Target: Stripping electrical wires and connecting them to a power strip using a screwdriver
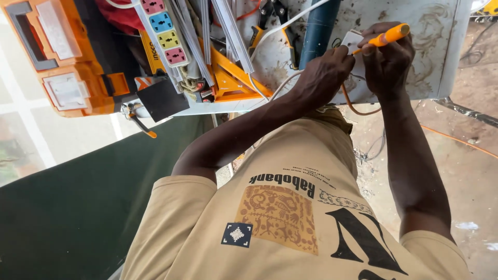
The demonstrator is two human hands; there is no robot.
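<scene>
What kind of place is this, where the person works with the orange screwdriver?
Probably an informal electrical repair or wiring workspace, maybe half outdoors. A worn white table carries a power strip with coloured sockets, pliers and loose wires, with an orange tool case beside. The right hand drives an orange screwdriver into a white fitting steadied by the left hand.

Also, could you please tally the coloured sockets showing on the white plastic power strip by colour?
On the white plastic power strip:
Pink square sockets: 2
Blue square socket: 1
Yellow square socket: 1
Total: 4
</scene>
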